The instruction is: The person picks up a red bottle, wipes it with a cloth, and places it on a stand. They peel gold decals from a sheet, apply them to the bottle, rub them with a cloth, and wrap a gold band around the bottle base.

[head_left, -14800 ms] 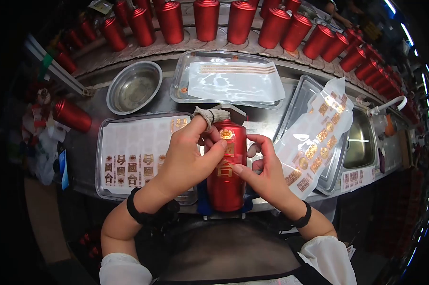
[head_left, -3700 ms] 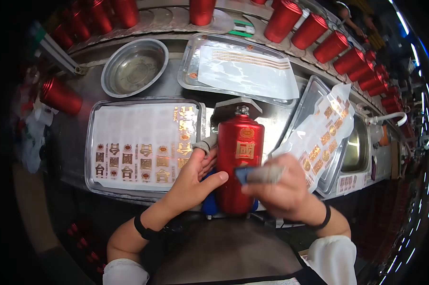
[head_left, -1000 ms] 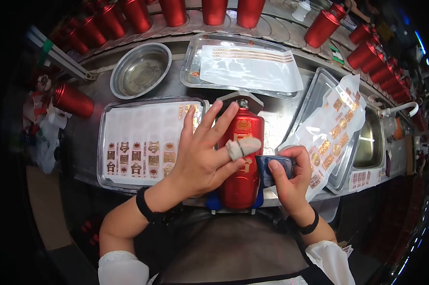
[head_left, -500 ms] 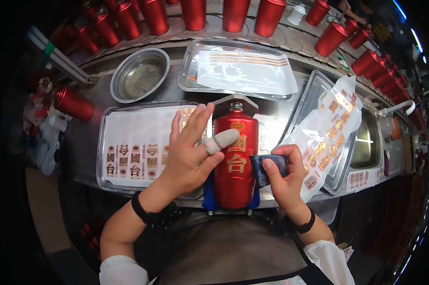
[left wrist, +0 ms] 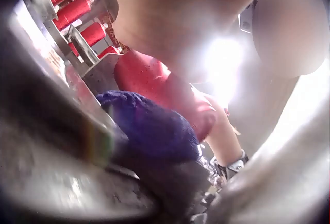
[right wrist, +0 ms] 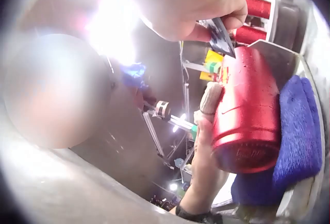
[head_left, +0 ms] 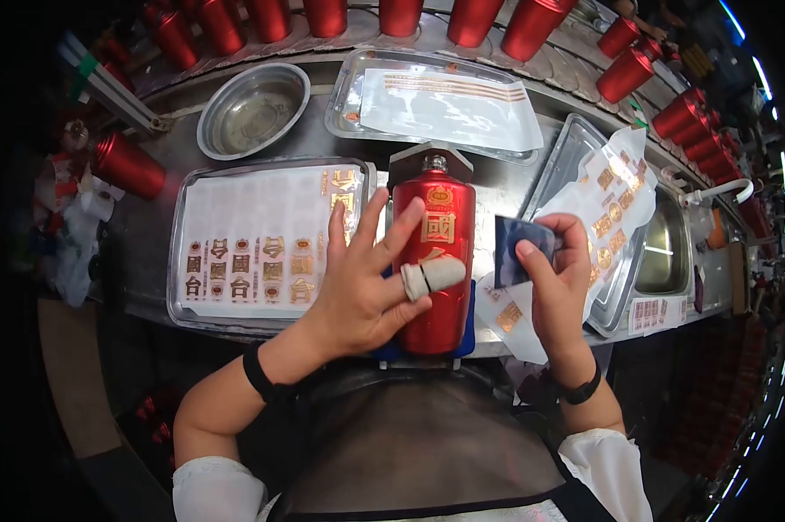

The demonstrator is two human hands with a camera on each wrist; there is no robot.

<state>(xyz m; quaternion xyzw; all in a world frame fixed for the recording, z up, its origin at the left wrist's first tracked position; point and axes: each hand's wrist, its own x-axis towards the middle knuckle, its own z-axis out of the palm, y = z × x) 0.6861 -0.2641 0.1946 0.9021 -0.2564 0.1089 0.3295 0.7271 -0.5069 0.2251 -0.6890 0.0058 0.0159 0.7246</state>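
A red metallic bottle (head_left: 440, 317) with a gold emblem and gold characters lies on a blue cloth (right wrist: 301, 131) in front of the person, neck pointing away. My left hand (head_left: 357, 291) is over its left side, fingers spread; the finger in a pale cloth cover (head_left: 436, 276) lies across the lower character and partly hides it. To the right of the bottle, my right hand (head_left: 559, 278) pinches a flat dark blue scraper (head_left: 512, 252) between thumb and fingers. In the right wrist view the scraper (right wrist: 221, 38) overlaps the bottle's upper end, and the covered finger (right wrist: 210, 99) is against its side.
A tray (head_left: 177, 296) of gold character decals stands at left, a metal bowl (head_left: 203, 130) behind it. Another tray (head_left: 333, 122) with a striped sheet is at the back. A decal sheet (head_left: 640, 196) leans over a tray by the sink (head_left: 662, 283). Red bottles (head_left: 327, 16) line the conveyor.
At first both hands worked on the bottle without the scraper; later the right hand moved the scraper over it. Just now the scraper has moved up and right, while the left hand crossed rightward.
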